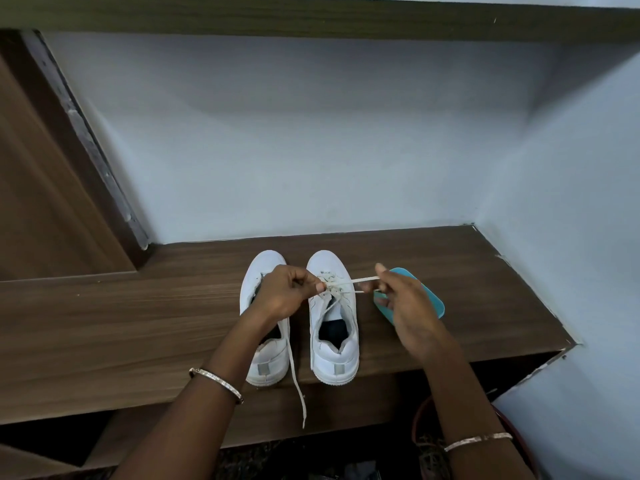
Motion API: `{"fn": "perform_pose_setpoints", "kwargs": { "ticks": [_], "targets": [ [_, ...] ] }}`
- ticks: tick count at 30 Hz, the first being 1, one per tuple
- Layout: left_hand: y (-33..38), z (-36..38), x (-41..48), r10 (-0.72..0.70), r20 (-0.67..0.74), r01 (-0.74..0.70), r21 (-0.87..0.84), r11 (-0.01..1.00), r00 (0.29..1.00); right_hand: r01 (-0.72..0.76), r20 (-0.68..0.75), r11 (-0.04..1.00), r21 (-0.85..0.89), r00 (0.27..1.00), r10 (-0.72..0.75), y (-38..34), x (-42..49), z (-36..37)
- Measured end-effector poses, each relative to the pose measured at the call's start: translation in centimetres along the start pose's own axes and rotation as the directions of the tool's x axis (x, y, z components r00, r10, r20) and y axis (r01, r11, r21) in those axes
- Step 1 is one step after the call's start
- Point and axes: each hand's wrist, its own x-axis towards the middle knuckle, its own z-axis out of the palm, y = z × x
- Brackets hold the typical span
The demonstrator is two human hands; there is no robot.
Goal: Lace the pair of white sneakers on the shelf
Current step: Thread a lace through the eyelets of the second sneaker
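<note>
Pinching the flat white lace (362,279) at the eyelets, left hand (282,294) anchors the right-hand white low-top sneaker (335,341) on the brown wooden shelf (138,323); right hand (407,308) grips the lace's free end to pull slack out sideways.

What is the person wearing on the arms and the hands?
Both forearms are bare; no sleeves show. The left hand and right hand have no gloves. Each wrist carries one thin metal bangle: the left bangle and the right bangle, both pale and shiny.

Matt wood-grain shelf (138,323) (smooth), white leather-look sneakers (334,341), flat cloth lace (298,386)
</note>
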Motion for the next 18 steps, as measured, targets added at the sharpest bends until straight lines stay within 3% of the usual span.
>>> {"fn": "perform_pose_setpoints", "kwargs": {
  "ticks": [3, 5, 7, 9, 11, 13, 15, 16, 18],
  "targets": [
    [0.0, 0.2, 0.1, 0.01, -0.045, -0.009, 0.008, 1.0, 0.999, 0.012, 0.013, 0.975, 0.223, 1.0, -0.015, -0.8, 0.4, -2.2],
    [-0.1, 0.4, 0.3, 0.011, -0.072, -0.01, 0.017, 1.0, 0.997, 0.011, -0.041, 0.968, 0.251, 0.999, -0.001, -1.2, 0.6, -3.9],
    [0.0, 0.3, 0.3, 0.013, -0.079, -0.011, 0.025, 1.0, 0.997, 0.032, -0.14, 0.992, 0.125, 0.99, -0.014, -1.3, 1.2, -5.5],
    [0.1, 0.3, 0.3, 0.015, -0.073, -0.013, 0.032, 0.999, 0.997, 0.028, -0.254, 0.987, -0.16, 0.965, -0.069, -1.0, 2.0, -6.9],
    [0.1, 0.3, 0.4, 0.015, -0.053, -0.013, 0.046, 0.999, 0.998, -0.01, -0.254, 0.846, -0.534, 0.956, -0.148, -1.1, 2.3, -7.6],
    [0.2, 0.4, 0.5, 0.018, -0.028, -0.017, 0.05, 0.999, 0.999, -0.019, -0.122, 0.678, -0.735, 0.987, -0.105, -1.1, 2.1, -7.1],
    [0.6, 0.6, 0.6, 0.028, -0.006, -0.028, 0.063, 0.998, 1.0, 0.02, -0.016, 0.551, -0.834, 0.998, -0.06, -0.5, 1.6, -5.5],
    [0.8, 0.6, 0.6, 0.032, 0.008, -0.033, 0.071, 0.997, 0.999, 0.062, 0.025, 0.537, -0.841, 0.997, -0.076, 0.0, 1.4, -4.4],
    [1.3, 0.7, 0.5, 0.032, 0.048, -0.035, 0.074, 0.997, 0.998, 0.166, 0.111, 0.656, -0.736, 0.986, -0.125, 0.7, 0.7, -1.7]
  ]
}}
